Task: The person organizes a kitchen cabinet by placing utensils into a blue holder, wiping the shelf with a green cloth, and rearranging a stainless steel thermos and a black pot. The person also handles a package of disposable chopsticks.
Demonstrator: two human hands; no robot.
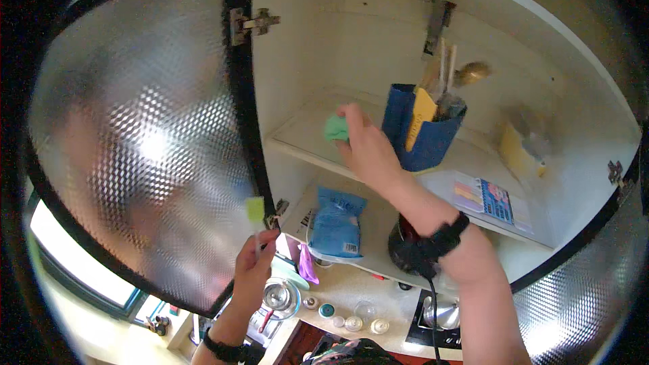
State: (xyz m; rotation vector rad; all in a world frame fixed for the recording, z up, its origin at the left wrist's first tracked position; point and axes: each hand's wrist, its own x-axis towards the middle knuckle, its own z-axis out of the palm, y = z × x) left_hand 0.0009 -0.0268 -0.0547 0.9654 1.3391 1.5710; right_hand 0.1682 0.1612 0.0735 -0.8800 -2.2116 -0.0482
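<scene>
My right hand [372, 154] reaches into an open wall cabinet and grips a light green cloth or sponge [335, 128] over the upper shelf [304, 134]. Whether the cloth touches the shelf I cannot tell. Just right of that hand stands a dark blue holder [431, 147] with a yellow panel, filled with utensils, among them a gold-coloured ladle [471, 73]. Lower down, by the cabinet's left door, my left hand [256, 258] holds a small silicone brush or spatula [255, 209] upright. Its head is yellow-green and its handle looks clear.
The patterned-glass left door [152, 137] stands open. On the lower shelf lie a blue packet [337, 228] and a dark round appliance [405, 248] with a cord. A flat colourful pack [494, 202] and a yellow box [522, 147] sit at right. Below are jars [353, 323] and a kettle [442, 312].
</scene>
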